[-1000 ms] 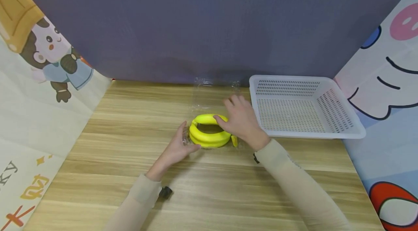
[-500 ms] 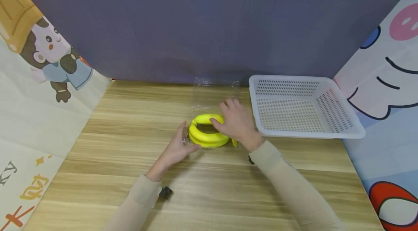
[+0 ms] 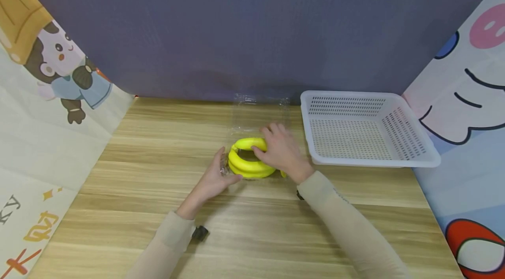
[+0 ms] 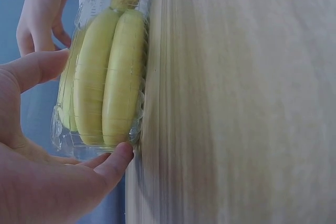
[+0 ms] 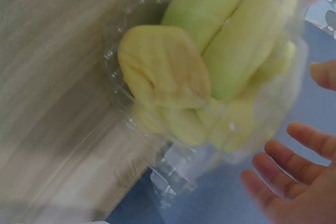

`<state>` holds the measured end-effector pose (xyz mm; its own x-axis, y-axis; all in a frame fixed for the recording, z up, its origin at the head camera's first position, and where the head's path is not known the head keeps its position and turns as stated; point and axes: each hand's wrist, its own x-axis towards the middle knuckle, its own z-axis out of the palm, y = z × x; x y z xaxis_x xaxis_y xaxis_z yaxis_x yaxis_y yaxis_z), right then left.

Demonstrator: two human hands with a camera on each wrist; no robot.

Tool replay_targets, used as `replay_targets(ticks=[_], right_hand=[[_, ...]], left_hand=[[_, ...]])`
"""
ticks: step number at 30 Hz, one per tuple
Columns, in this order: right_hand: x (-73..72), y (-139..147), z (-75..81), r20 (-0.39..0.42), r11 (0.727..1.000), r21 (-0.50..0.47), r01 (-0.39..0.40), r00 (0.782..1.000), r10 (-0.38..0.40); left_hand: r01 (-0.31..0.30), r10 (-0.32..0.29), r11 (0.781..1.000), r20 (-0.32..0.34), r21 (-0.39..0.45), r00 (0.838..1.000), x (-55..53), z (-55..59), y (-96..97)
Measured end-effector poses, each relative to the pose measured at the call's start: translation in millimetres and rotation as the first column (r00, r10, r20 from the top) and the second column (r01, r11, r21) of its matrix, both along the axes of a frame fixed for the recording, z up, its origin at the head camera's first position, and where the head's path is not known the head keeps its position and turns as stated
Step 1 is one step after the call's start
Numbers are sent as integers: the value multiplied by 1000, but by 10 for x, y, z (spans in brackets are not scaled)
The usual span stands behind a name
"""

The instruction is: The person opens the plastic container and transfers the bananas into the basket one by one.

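Several yellow bananas [image 3: 250, 167] lie in a clear plastic clamshell box, whose lid [image 3: 258, 114] is folded back toward the grey wall. My left hand [image 3: 211, 182] holds the box's left end, thumb and fingers at its corners; in the left wrist view a fingertip [image 4: 123, 153] rests at the lower edge. Above the right end of the bananas is my right hand [image 3: 282, 152], its fingers spread and holding nothing in the right wrist view. A brown-tinged, lumpy yellow piece [image 5: 165, 69] sits at the box's right end, mostly hidden by that hand in the head view.
A white perforated plastic basket [image 3: 349, 141] stands at the back right of the wooden table [image 3: 252, 230], against the grey back wall [image 3: 252, 29]. Printed cartoon sheets line the left and right sides.
My right hand has moved a little left and toward me over the bananas, covering more of their right end. My left hand, the box and the basket have stayed in place.
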<state>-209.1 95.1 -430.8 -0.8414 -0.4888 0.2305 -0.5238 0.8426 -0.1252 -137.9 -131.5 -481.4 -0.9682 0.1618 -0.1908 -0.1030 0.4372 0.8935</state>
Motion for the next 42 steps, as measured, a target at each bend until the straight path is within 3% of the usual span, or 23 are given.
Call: replay_targets(ticks=[17,28,42], right_hand=[[-50,-60,-166,48,999,37,40,998,-41],[-80,-102,-243,124,997,44,71,989,-76],[-121,-116,-283,113,997,43,62,991,-66]], left_hand=[[-5,5,1000,3,-11,1000,-1,-1,0],[-6,6,1000,1,-24,1000,-6,-12,8],[-3,3,1000,0,-10,1000,3,-5,10]])
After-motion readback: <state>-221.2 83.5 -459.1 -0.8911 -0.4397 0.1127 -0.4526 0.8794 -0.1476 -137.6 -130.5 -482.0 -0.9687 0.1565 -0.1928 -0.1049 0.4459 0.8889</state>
